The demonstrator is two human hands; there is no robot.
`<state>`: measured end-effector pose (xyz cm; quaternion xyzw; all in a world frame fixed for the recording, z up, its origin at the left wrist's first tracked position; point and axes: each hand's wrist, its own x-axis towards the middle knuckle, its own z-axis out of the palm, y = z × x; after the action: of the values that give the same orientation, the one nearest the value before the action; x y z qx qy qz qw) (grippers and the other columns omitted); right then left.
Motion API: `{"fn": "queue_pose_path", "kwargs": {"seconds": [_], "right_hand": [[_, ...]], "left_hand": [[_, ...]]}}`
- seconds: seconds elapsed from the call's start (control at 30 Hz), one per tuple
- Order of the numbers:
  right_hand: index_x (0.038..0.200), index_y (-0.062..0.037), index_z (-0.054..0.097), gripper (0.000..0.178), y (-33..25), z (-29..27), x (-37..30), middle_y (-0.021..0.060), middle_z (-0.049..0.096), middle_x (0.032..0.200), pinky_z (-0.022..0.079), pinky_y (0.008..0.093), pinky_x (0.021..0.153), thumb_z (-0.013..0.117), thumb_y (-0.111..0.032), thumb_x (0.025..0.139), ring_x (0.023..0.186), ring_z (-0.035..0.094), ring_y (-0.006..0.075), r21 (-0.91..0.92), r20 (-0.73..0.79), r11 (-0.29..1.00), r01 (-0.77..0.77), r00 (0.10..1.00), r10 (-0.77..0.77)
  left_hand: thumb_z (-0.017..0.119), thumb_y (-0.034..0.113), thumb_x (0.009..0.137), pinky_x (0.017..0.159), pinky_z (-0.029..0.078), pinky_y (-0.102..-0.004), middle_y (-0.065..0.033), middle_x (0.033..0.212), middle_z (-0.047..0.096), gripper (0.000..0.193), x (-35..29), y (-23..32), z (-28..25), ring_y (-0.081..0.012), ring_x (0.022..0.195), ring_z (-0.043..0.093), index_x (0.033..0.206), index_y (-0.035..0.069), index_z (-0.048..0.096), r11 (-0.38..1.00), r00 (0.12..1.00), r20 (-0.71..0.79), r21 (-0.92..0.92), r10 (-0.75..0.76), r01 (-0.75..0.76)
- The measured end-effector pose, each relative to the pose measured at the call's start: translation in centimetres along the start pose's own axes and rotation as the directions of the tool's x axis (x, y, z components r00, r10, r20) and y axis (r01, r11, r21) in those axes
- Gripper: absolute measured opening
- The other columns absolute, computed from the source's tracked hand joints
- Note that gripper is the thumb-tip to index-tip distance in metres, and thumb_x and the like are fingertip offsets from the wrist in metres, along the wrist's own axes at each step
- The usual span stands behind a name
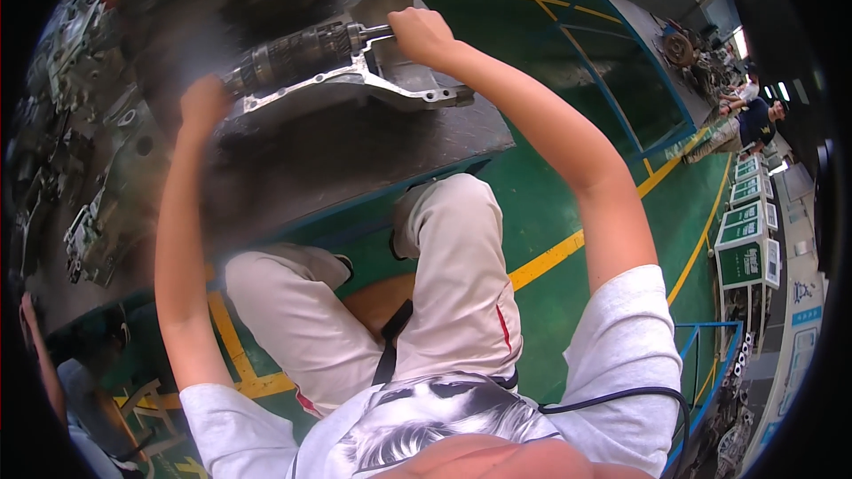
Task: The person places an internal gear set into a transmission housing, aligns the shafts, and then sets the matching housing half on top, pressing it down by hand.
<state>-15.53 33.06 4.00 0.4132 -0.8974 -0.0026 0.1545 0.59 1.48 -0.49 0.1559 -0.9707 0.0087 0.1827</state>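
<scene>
Arm pos.: your L arm runs fwd, nearly straight, ending in the L hand at the L end of the gear shaft. Your R arm comes up from lower R, elbow bent, forearm angled inward to the R hand, back of hand up.

R fingers: curled closed around the thin R end of the shaft. L fingers: blurred; can't tell how far open, or whether they grip the shaft or just touch it.

Shaft loc.: lengthwise betw. your hands, tilted up to R, along the open side of the housing; can't tell if seated. Housing is on the tabletop, near its R edge.

Qty: hands, 2; gear shaft, 1, w/ several gears in a row; housing under shaft, 1; metal castings at far L, several, overlapping, no exact ct.; green-and-white boxes at far R, min. 3.
</scene>
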Motion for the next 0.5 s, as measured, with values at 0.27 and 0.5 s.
{"fn": "queue_pose_path", "kwargs": {"seconds": [0.27, 0.5], "right_hand": [[0.079, -0.0017, 0.058, 0.01, -0.2, -0.2, 0.4, 0.02, 0.061, 0.075, 0.048, 0.0424, 0.063, 0.055, -0.008, 0.072, 0.073, 0.06, 0.036, 0.041, 0.037, 0.999, 0.027, 0.999, -0.028], [0.077, 0.0007, 0.055, 0.005, -0.2, 0.4, -0.5, 0.021, 0.06, 0.069, 0.048, 0.0415, 0.059, 0.055, -0.003, 0.073, 0.066, 0.06, 0.0358, 0.016, -0.21, 0.995, 0.095, 0.974, -0.089]], "left_hand": [[0.061, 0.019, 0.064, 0.061, 0.048, -0.0409, -0.0217, 0.076, 0.062, 0.026, 2.4, -1.7, -0.6, -0.0354, 0.07, 0.062, 0.077, -0.004, 0.063, 0.995, 0.927, 0.372, -0.068, -0.047, 0.078], [0.067, 0.019, 0.06, 0.051, 0.041, -0.0307, -0.0056, 0.061, 0.052, 0.017, 4.9, -1.0, -2.3, -0.0184, 0.054, 0.049, 0.069, 0.005, 0.06, 0.988, 0.471, 0.876, 0.042, -0.106, 0.146]]}}
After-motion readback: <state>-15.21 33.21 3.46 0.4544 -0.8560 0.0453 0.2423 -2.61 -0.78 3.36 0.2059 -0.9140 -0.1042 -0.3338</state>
